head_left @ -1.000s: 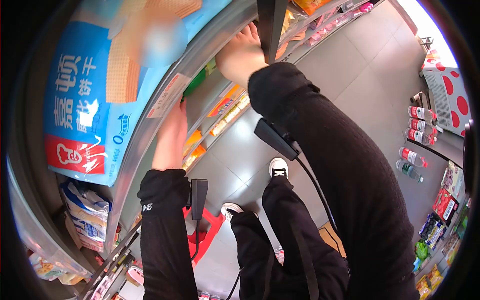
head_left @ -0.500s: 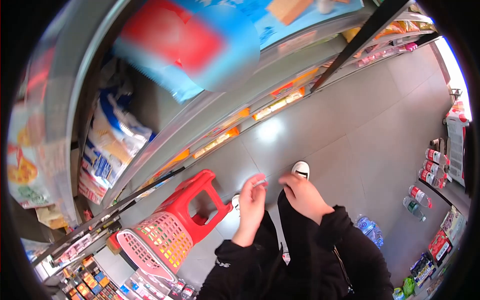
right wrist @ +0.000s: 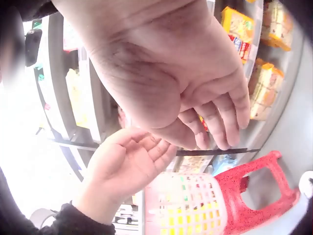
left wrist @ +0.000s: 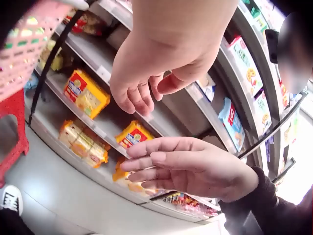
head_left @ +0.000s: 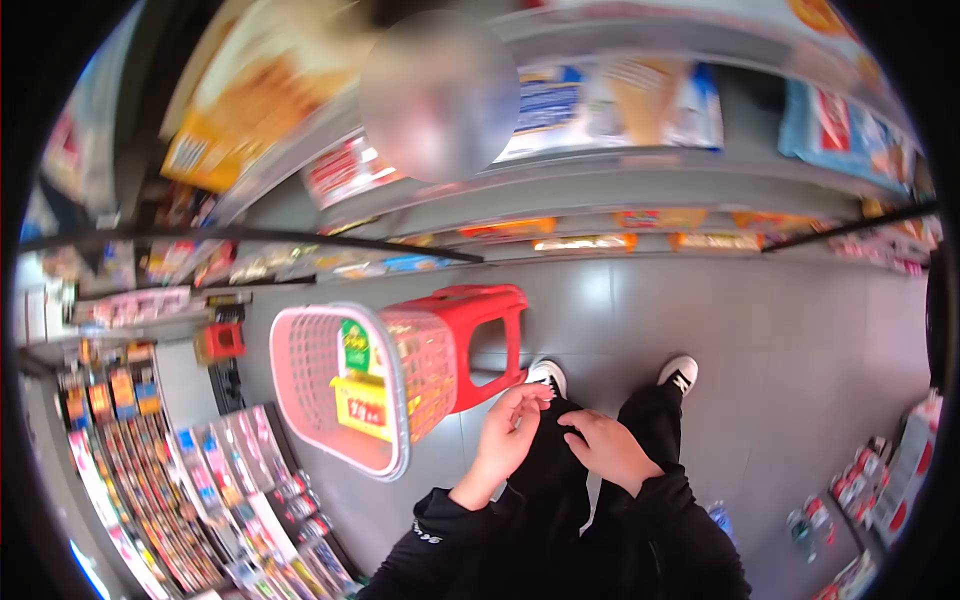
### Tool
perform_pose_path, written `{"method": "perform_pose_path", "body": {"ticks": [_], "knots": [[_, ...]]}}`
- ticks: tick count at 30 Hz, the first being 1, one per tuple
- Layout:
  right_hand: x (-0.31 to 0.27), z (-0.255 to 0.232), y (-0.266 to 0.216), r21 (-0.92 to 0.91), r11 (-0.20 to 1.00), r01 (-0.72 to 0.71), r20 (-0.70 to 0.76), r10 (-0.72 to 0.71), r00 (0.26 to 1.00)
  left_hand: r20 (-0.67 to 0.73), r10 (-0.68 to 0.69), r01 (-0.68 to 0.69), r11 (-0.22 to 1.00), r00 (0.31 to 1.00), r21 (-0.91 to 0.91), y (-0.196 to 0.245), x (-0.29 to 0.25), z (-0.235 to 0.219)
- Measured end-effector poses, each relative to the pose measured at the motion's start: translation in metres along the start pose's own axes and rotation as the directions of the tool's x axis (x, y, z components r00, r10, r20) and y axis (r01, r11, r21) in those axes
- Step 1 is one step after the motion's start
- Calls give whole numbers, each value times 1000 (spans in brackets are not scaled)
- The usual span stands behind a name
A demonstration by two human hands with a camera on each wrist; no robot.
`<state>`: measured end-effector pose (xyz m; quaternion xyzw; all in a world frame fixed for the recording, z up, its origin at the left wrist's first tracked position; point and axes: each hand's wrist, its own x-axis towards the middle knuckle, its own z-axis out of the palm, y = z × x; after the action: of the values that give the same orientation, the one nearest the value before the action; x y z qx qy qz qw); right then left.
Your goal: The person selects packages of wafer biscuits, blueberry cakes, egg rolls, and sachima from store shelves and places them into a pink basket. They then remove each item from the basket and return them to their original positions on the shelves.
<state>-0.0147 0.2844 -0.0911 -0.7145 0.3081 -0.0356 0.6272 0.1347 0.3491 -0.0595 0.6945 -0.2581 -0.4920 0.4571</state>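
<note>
We have our left hand (head_left: 507, 436) and right hand (head_left: 610, 450) empty, relaxed and just apart, with the basket (head_left: 428, 368) between nine and ten o'clock, nearer the left.

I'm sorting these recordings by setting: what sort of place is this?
Probably a grocery or convenience shop: packaged food sits on long tiered shelves, and a pink basket has goods in it.

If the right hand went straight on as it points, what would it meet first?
Probably the left hand, just ahead of the right hand in the head view; depth is unclear, so it might slip past instead.
</note>
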Motion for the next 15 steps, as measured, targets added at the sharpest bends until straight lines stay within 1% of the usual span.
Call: {"method": "perform_pose_path", "body": {"ticks": [1,3,5,6,7,9,10,11,12,13,15], "knots": [[9,9,-14,1,999,42,-20,-42,999,-22,8,-7,997,1000,73,6,-7,-18],[25,25,-38,-2,995,96,9,-96,995,-87,20,-15,998,996,61,24,-25,-47],[37,41,-66,46,986,161,25,-162,986,-93,51,-51,999,994,7,35,-40,-78],[42,49,-80,103,977,186,28,-189,982,-115,75,-72,997,991,25,40,-45,-95],[46,53,-100,142,981,131,90,-144,985,-133,75,-74,997,988,16,40,-47,-112],[56,75,-119,246,954,170,140,-209,968,-281,70,-81,996,957,-30,40,-49,-147],[63,88,-127,237,958,163,157,-204,966,-329,82,-90,996,941,-7,37,-48,-167],[72,102,-135,299,936,183,173,-242,955,-376,93,-95,995,922,14,31,-45,-186],[80,116,-142,361,911,197,184,-277,943,-420,103,-119,993,902,-11,23,-42,-202],[90,131,-150,351,918,184,200,-266,943,-447,37,-69,996,894,-55,18,-37,-220],[114,166,-162,509,860,23,206,-147,967,-457,-25,-48,988,889,-149,1,-24,-250]]}}
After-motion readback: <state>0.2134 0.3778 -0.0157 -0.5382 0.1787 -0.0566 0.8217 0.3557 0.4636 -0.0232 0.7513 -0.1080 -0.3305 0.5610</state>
